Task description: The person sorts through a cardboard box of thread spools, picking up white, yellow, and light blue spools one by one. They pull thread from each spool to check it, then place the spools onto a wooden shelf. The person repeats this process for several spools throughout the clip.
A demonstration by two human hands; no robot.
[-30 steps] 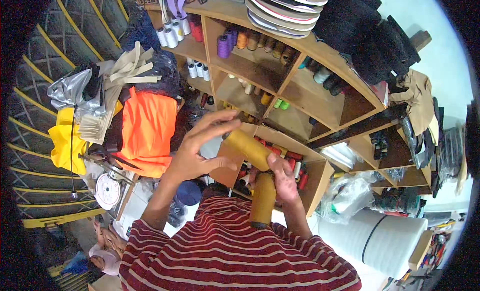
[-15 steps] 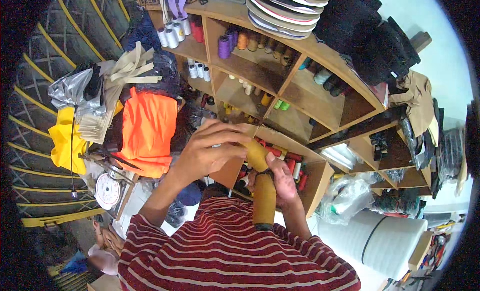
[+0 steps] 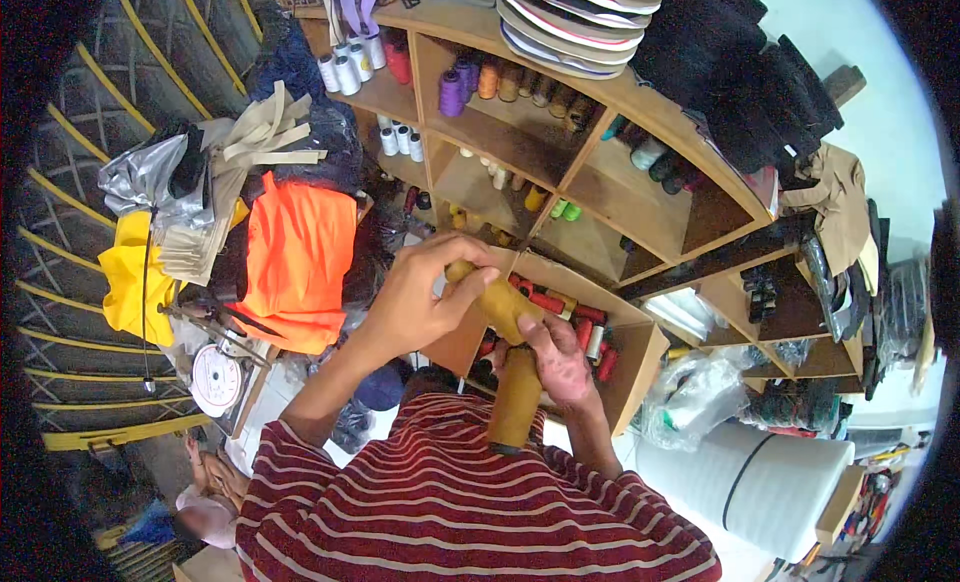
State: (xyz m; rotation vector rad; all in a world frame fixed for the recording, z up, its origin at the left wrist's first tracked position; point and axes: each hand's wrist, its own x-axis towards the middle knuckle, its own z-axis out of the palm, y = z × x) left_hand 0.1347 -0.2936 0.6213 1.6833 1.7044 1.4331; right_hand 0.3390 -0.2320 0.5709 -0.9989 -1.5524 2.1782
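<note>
Two mustard-yellow thread spools are in front of my chest. My right hand (image 3: 563, 362) wraps round the upper spool (image 3: 502, 307) near its lower end, thumb on top. The lower spool (image 3: 518, 394) slants down from under that hand, its dark end against my striped shirt. How the right hand's fingers bear on this lower spool is hidden. My left hand (image 3: 425, 294) is closed on the upper spool's far left end, thumb and bent fingers pinching there. Behind the hands stands an open cardboard box (image 3: 635, 367) with red, white and yellow spools (image 3: 597, 340).
Wooden shelves (image 3: 500, 132) ahead hold purple, orange, brown and white thread spools. Orange fabric (image 3: 297, 262) and yellow cloth (image 3: 140, 282) are at the left. A big white foam roll (image 3: 770, 487) and a clear plastic bag (image 3: 690, 397) stand to the right. Another person (image 3: 210, 512) is at lower left.
My left hand's fingers have gone from loosely spread to pinching the upper spool's end. Both spools have tilted, and the lower one's end has swung slightly left.
</note>
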